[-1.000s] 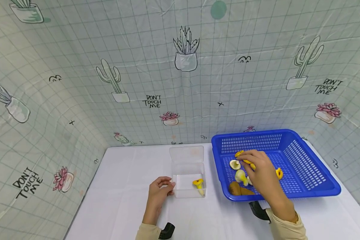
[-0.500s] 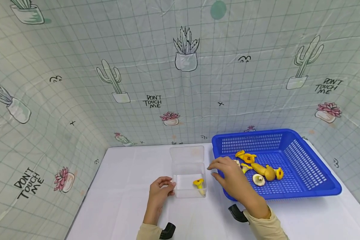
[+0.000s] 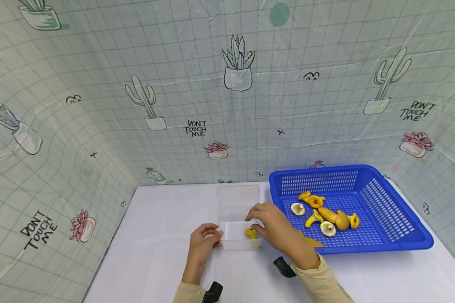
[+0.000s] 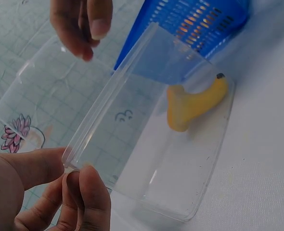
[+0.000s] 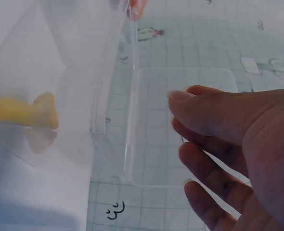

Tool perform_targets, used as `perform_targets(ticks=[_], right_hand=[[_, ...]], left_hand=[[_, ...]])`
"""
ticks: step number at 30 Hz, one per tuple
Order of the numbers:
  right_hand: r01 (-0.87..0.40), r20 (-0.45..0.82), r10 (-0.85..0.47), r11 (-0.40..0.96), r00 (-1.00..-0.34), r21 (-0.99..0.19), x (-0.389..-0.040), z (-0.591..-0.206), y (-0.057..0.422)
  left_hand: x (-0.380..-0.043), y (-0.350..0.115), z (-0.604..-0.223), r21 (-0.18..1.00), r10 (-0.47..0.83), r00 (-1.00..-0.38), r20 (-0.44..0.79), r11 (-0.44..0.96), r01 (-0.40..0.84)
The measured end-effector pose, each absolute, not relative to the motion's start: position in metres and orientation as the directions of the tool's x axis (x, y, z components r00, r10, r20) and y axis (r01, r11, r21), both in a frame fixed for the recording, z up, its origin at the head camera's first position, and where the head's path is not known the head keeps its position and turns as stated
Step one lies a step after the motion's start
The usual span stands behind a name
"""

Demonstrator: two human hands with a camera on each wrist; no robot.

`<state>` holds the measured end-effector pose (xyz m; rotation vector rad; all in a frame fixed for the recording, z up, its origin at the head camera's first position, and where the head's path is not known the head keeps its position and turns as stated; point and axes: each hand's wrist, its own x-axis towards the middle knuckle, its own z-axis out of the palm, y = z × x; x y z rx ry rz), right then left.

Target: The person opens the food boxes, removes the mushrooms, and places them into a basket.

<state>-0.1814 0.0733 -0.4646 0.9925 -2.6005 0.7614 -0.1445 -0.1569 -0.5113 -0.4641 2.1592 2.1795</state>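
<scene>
My left hand [image 3: 204, 244] pinches the left side of a clear plastic box [image 4: 156, 187], thumb and fingers at its rim. The box's hinged lid [image 3: 237, 195] is folded back behind it. Inside, at the right, lies a yellow trumpet-shaped mushroom [image 4: 195, 103] with a dark stem tip. Over the box's right part, my right hand [image 3: 274, 231] hovers with its fingers loosely bent. Nothing shows between its thumb and fingers [image 5: 200, 156] in the right wrist view. In the head view it partly covers the box.
To the right stands a blue perforated basket [image 3: 394, 202] holding several yellow mushrooms [image 3: 314, 219], whitish ones such as this cap [image 3: 298, 208], and a brown-capped one [image 3: 341, 221]. White cloth [image 3: 163, 227] covers the table. A printed curtain [image 3: 174, 63] rises behind it.
My right hand has moved left, from inside the blue basket to over the clear box, uncovering the mushrooms it hid. My left hand has stayed at the box.
</scene>
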Motion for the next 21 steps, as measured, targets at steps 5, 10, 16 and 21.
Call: perform_targets(ticks=[5,10,16,21], right_hand=[[-0.673,0.342,-0.58,0.639,-0.739,-0.372,-0.185,-0.467,0.069],[-0.66,0.298,-0.59,0.647,-0.751,-0.382,-0.187,-0.47,0.065],[-0.644,0.246,-0.6,0.657,-0.761,-0.392,-0.188,-0.473,0.061],[-0.648,0.234,-0.608,0.669,-0.759,-0.364,-0.189,-0.477,0.059]], left_hand=[[-0.144,-0.157,-0.511,0.973,-0.181,-0.956,-0.232,-0.032,-0.23],[-0.144,-0.157,-0.511,0.973,-0.178,-0.957,-0.231,-0.045,-0.227],[-0.144,-0.157,-0.511,0.974,-0.172,-0.959,-0.226,-0.046,-0.221],[-0.143,-0.158,-0.512,0.975,-0.168,-0.96,-0.222,-0.048,-0.217]])
